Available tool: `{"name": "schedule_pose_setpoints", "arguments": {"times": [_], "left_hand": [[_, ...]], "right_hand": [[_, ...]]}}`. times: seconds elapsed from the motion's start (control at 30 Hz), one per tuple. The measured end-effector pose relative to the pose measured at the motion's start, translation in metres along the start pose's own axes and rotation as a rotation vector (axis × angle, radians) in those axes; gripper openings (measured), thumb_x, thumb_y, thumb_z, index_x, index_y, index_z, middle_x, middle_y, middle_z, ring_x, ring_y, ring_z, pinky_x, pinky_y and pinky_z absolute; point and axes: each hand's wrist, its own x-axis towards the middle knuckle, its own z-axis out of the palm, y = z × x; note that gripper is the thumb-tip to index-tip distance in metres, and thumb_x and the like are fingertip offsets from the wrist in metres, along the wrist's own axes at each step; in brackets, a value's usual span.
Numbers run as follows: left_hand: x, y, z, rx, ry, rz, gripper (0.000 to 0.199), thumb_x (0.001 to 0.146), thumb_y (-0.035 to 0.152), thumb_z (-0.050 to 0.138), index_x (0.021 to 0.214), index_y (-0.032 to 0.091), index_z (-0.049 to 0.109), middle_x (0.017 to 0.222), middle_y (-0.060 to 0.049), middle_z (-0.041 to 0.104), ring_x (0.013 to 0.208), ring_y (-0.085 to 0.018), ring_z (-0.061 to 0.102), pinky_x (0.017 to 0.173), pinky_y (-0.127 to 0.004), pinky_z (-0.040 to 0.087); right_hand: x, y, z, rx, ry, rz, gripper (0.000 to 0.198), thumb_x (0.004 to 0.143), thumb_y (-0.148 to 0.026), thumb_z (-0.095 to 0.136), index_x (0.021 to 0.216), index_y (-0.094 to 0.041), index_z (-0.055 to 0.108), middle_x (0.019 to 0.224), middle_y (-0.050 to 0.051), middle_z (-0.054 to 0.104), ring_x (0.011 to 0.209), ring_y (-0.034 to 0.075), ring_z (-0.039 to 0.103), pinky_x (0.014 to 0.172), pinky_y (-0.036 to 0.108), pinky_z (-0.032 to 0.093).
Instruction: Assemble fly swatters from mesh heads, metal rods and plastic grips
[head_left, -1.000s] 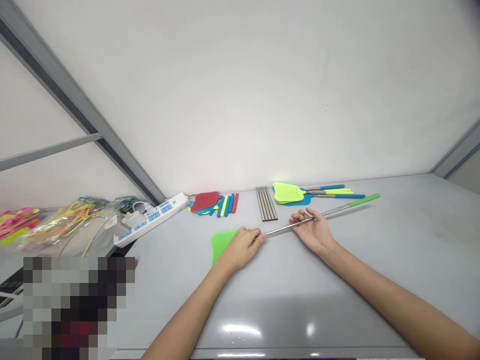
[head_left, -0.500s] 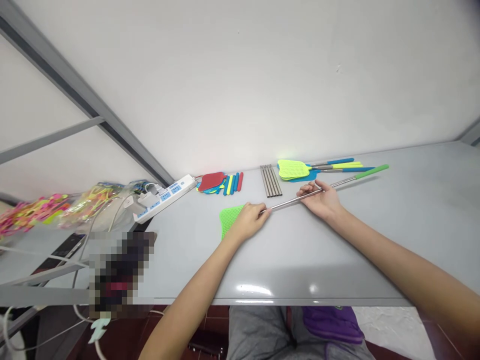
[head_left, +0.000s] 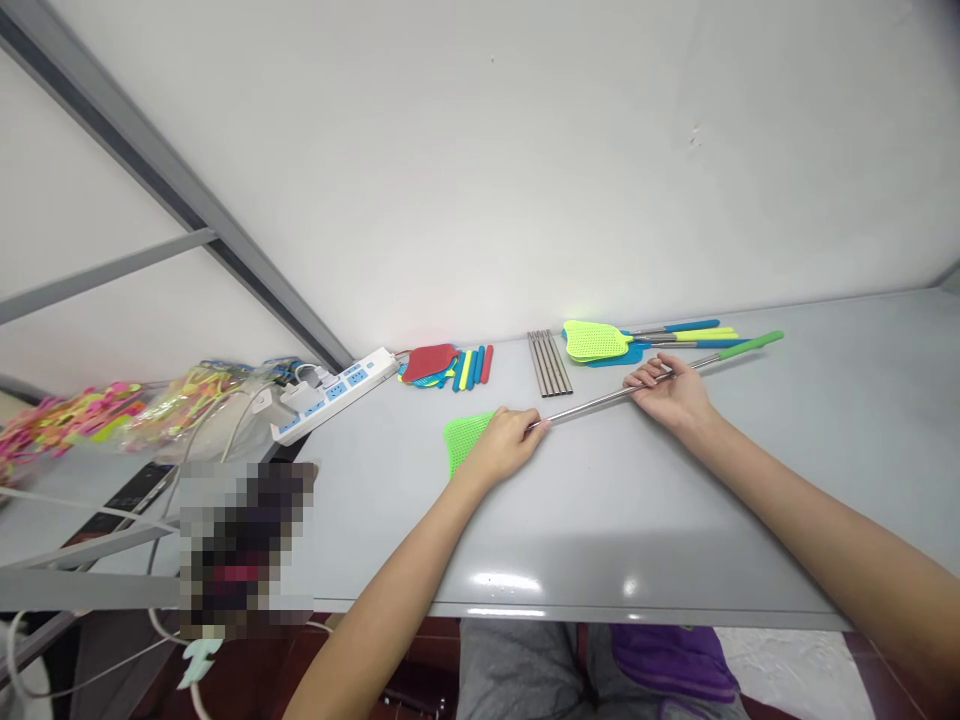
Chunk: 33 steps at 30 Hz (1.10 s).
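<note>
A green fly swatter point(head_left: 466, 440) with a long metal rod and a green grip lies slantwise across the middle of the table. My left hand point(head_left: 510, 442) is closed on the rod beside the green head and covers part of that head. Farther along, my right hand point(head_left: 671, 392) has its palm turned up, with thumb and fingers closed around the rod short of the grip. Behind the hands lies a row of several metal rods point(head_left: 550, 363). To their right is a pile of assembled swatters point(head_left: 598, 341), yellow and blue.
Loose swatter heads point(head_left: 430, 363), red on top, lie beside several coloured grips point(head_left: 472, 368). A white power strip point(head_left: 337, 397) is on the left, near bagged colourful pieces point(head_left: 176, 405) and cables. A wall stands behind the table point(head_left: 555, 520). A blurred patch point(head_left: 251, 545) covers something at left.
My right hand has slid a little along the rod toward the green grip. My left hand keeps its hold by the head. The whole view has shifted slightly.
</note>
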Motion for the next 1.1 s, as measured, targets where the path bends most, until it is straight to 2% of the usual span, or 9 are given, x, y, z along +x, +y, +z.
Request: {"name": "schedule_pose_setpoints", "arguments": {"times": [0.17, 0.53, 0.67, 0.87, 1.1], "left_hand": [[-0.001, 0.0, -0.002, 0.013, 0.022, 0.005, 0.035, 0.082, 0.038, 0.031, 0.057, 0.018, 0.045, 0.049, 0.002, 0.044, 0.05, -0.011, 0.04, 0.068, -0.027, 0.033], [-0.006, -0.006, -0.004, 0.046, 0.024, -0.024, 0.04, 0.079, 0.045, 0.035, 0.051, 0.018, 0.046, 0.043, 0.001, 0.041, 0.051, -0.013, 0.04, 0.067, -0.028, 0.032], [-0.007, -0.008, -0.007, 0.024, -0.025, 0.038, 0.039, 0.082, 0.04, 0.032, 0.053, 0.018, 0.046, 0.045, 0.001, 0.043, 0.053, -0.013, 0.042, 0.069, -0.028, 0.032], [-0.01, -0.004, -0.005, 0.017, -0.056, 0.071, 0.038, 0.084, 0.035, 0.028, 0.054, 0.018, 0.042, 0.048, 0.0, 0.043, 0.057, -0.014, 0.044, 0.068, -0.028, 0.033], [-0.014, 0.007, 0.0, 0.038, -0.052, 0.121, 0.034, 0.087, 0.031, 0.023, 0.062, 0.018, 0.043, 0.057, -0.001, 0.048, 0.06, -0.014, 0.044, 0.069, -0.029, 0.032]], "right_hand": [[0.002, -0.009, 0.0, -0.013, 0.006, 0.045, 0.019, 0.074, -0.016, 0.036, 0.057, -0.02, 0.027, 0.044, -0.007, 0.024, 0.035, 0.007, 0.025, 0.036, 0.022, 0.029], [0.015, -0.045, -0.012, -0.037, 0.032, -0.1, 0.02, 0.074, -0.011, 0.034, 0.056, -0.019, 0.028, 0.044, -0.007, 0.026, 0.034, 0.007, 0.021, 0.036, 0.02, 0.026], [0.017, -0.043, -0.014, -0.013, 0.06, -0.086, 0.021, 0.072, -0.008, 0.033, 0.055, -0.019, 0.028, 0.042, -0.007, 0.023, 0.033, 0.006, 0.019, 0.034, 0.019, 0.024], [0.014, -0.035, -0.015, -0.001, 0.004, -0.091, 0.023, 0.072, -0.005, 0.032, 0.054, -0.018, 0.026, 0.04, -0.008, 0.021, 0.031, 0.004, 0.019, 0.032, 0.017, 0.021], [0.012, -0.039, -0.017, 0.01, -0.036, -0.145, 0.028, 0.081, -0.016, 0.03, 0.054, -0.018, 0.024, 0.04, -0.008, 0.02, 0.03, 0.005, 0.018, 0.029, 0.018, 0.019]]}}
